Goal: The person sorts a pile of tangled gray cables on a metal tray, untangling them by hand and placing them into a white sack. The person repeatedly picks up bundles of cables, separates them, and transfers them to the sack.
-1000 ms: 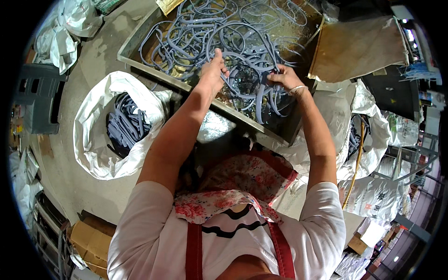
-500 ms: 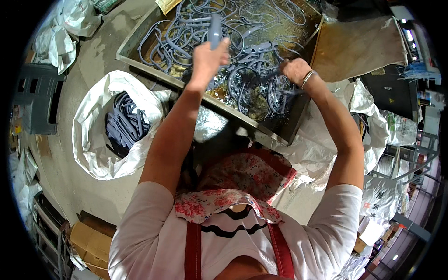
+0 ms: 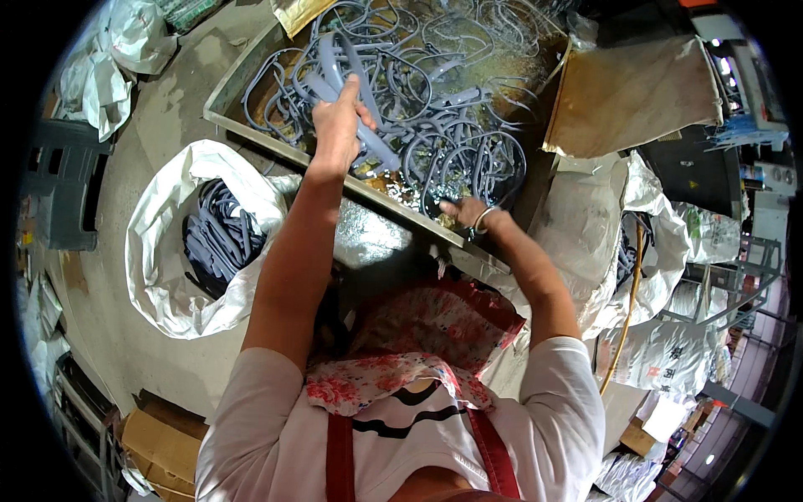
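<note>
My left hand is closed around a few thick grey rubbery strips, raised over the left part of a shallow metal tray. The strips bend upward beyond my fingers, and one end sticks out below them to the right. In the tray lies a tangle of thin grey loops in shiny, wet-looking liquid. Low by the tray's front wall is my right hand, back upward, with a band at the wrist. Its fingertips are partly hidden and blurred, so whether they grip a loop is unclear.
A white sack holding grey strips stands left of the tray. Another open sack is at the right, with a long yellow-brown stick across it. A brown board lies beside the tray's right end. A cardboard box sits lower left.
My left hand has shifted left, and the held strips now show as a bent bundle. My right hand has come from the tray's right side down and left to its front wall.
</note>
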`<state>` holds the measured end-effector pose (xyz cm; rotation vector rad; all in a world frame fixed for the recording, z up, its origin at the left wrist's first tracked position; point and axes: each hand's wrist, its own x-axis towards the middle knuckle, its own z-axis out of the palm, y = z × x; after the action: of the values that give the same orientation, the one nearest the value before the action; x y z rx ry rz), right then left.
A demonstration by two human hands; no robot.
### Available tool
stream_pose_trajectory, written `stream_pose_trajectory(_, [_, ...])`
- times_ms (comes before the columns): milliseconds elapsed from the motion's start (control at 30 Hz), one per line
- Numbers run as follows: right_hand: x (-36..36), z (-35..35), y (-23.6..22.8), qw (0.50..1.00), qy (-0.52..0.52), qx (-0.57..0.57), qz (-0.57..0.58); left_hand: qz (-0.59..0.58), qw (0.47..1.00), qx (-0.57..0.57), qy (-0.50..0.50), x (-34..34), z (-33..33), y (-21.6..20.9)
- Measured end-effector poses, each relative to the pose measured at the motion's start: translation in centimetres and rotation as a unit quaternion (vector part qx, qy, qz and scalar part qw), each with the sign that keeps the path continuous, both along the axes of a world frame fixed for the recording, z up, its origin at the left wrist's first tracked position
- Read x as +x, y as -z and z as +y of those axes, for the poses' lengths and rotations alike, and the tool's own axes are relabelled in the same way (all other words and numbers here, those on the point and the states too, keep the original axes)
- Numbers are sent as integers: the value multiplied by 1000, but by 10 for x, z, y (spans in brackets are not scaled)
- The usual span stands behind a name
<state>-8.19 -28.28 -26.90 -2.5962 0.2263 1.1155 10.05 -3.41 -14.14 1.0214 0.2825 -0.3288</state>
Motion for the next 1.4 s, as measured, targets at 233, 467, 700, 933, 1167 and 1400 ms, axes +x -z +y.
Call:
stream_pose_trajectory(233, [-22, -2, -25, 998, 56, 7, 13, -111, 993, 12, 26, -4, 4, 2])
stream_pose_trajectory(467, [21, -25, -135, 944, -6, -131, -302, -183, 942, 260, 106, -13, -10, -1])
stream_pose_trajectory(700, [68, 3, -216, 890, 110, 157, -413, -244, 920, 197, 236, -21, -15, 11])
stream_pose_trajectory(933, [112, -5, -181, 773, 226, 429, -408, -141, 963, 156, 170, -10, -11, 11])
stream_pose_trajectory(1167, [74, -8, -5, 959, 53, 81, -265, 78, 994, -80, -14, 11, 19, 13])
stream_pose_trajectory(1400, [62, 1, 130, 967, 202, -76, -133, -86, 996, 31, 8, 15, 9, 13])
